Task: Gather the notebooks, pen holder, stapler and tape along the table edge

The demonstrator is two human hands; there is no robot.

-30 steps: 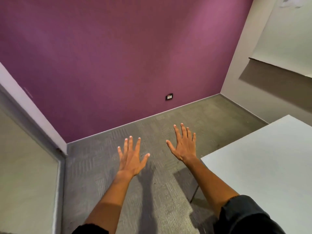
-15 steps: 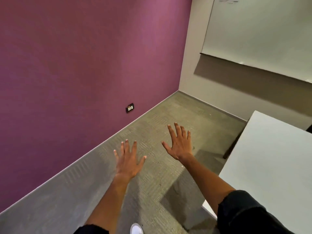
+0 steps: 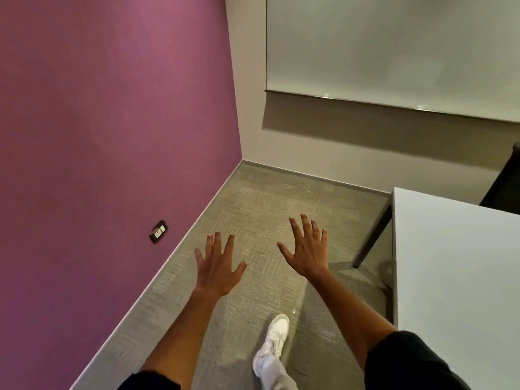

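My left hand (image 3: 218, 267) and my right hand (image 3: 306, 249) are held out in front of me over the carpet, palms down, fingers spread, holding nothing. A white table (image 3: 455, 277) fills the right side; its near corner lies to the right of my right hand. The part of its top that shows is bare. No notebooks, pen holder, stapler or tape are in view.
A purple wall (image 3: 112, 136) with a socket (image 3: 159, 231) runs along the left. A whiteboard (image 3: 394, 46) hangs on the grey far wall. A dark chair (image 3: 506, 184) stands behind the table. A dark table leg (image 3: 371, 237) slants down to the carpet. My white shoe (image 3: 277, 333) steps forward.
The view has swung to the right: the room corner, whiteboard and chair have come into sight and the table is closer. My foot has stepped forward. Both hands stay spread and empty.
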